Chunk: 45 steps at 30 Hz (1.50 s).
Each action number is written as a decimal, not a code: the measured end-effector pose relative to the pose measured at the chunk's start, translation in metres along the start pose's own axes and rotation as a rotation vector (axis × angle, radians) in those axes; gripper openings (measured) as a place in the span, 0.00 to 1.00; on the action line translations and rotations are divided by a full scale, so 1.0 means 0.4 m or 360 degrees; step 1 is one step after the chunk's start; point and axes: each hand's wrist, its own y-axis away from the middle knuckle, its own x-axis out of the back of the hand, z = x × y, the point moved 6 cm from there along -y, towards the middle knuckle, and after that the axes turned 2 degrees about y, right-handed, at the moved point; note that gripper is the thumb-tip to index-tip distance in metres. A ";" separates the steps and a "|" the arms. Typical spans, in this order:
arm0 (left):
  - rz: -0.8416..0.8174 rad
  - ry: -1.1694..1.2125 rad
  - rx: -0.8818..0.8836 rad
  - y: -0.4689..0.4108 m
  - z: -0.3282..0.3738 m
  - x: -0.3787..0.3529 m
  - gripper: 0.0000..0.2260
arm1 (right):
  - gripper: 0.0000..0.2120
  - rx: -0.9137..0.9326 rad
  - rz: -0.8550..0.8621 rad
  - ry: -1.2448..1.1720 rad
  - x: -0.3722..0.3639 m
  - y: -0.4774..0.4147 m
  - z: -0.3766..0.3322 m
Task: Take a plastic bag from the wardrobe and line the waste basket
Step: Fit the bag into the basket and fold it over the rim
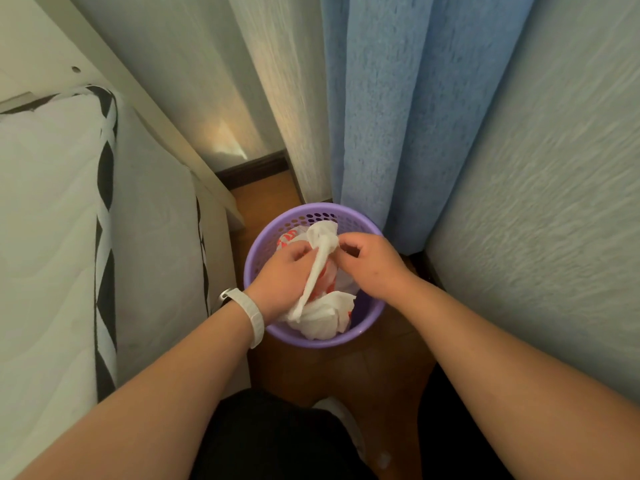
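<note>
A round purple waste basket with a perforated wall stands on the wooden floor at the centre of the head view. A crumpled white plastic bag with red print hangs over its opening, partly inside it. My left hand, with a white wristband, grips a twisted strip of the bag. My right hand pinches the bag's upper edge from the right. Both hands are over the basket, close together.
A mattress with a black-and-white border fills the left side, its pale frame beside the basket. A blue curtain hangs just behind the basket. A light wall closes the right. The floor strip is narrow.
</note>
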 end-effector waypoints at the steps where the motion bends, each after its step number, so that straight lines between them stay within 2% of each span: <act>1: 0.0005 0.0099 0.0022 -0.002 0.000 0.004 0.10 | 0.08 0.0011 -0.0006 -0.0021 0.000 0.001 -0.005; 4: -0.0029 0.0543 0.0160 -0.005 -0.007 0.011 0.15 | 0.08 0.0017 0.0012 -0.0139 0.010 0.002 -0.010; 6: -0.0036 0.0634 0.0220 -0.005 -0.011 0.013 0.12 | 0.07 0.0012 0.0000 -0.0208 0.011 0.003 -0.012; 10: 0.0112 0.0126 0.0018 0.004 0.015 0.011 0.07 | 0.09 0.0039 -0.0052 -0.0286 0.004 0.008 -0.025; 14: 0.0379 -0.0135 -0.0115 0.004 0.040 0.036 0.08 | 0.07 0.0000 0.0048 -0.0185 0.028 0.001 -0.007; 17: 0.0580 -0.0098 -0.0140 0.006 0.049 0.064 0.08 | 0.06 -0.0056 0.0336 -0.0240 0.088 -0.007 0.016; 19: 0.0688 -0.0204 -0.0194 0.006 0.059 0.079 0.08 | 0.06 -0.0099 0.0475 -0.0277 0.125 -0.010 0.028; 25: 0.0799 -0.0349 -0.0294 0.012 0.081 0.091 0.08 | 0.06 -0.0184 0.0608 -0.0297 0.166 -0.006 0.043; 27: 0.0780 -0.0339 -0.0286 0.015 0.082 0.084 0.08 | 0.07 -0.0111 0.0740 -0.0334 0.183 0.001 0.018; 30: 0.0761 -0.0314 -0.0312 0.013 0.082 0.083 0.08 | 0.10 0.0230 0.0926 -0.0275 0.208 0.026 -0.068; 32: 0.0750 -0.0306 -0.0349 0.009 0.083 0.082 0.09 | 0.09 0.0493 0.0798 -0.0087 0.185 0.042 -0.137; 36: 0.0751 -0.0204 -0.0403 0.010 0.089 0.085 0.09 | 0.11 0.0706 0.0122 0.0502 0.045 0.055 -0.187; 39: 0.0801 -0.0146 -0.0360 0.016 0.095 0.094 0.08 | 0.22 0.0585 -0.0259 0.0607 -0.007 0.064 -0.139; 41: 0.0883 -0.0092 -0.0335 0.021 0.100 0.106 0.08 | 0.28 0.0455 -0.0349 0.0602 0.001 0.062 -0.106; 43: 0.0958 -0.0012 -0.0320 0.026 0.104 0.119 0.08 | 0.23 0.0379 -0.0391 0.0653 0.009 0.056 -0.081; 45: 0.1024 0.0023 -0.0310 0.028 0.107 0.132 0.07 | 0.11 0.0339 -0.0413 0.0745 0.008 0.048 -0.063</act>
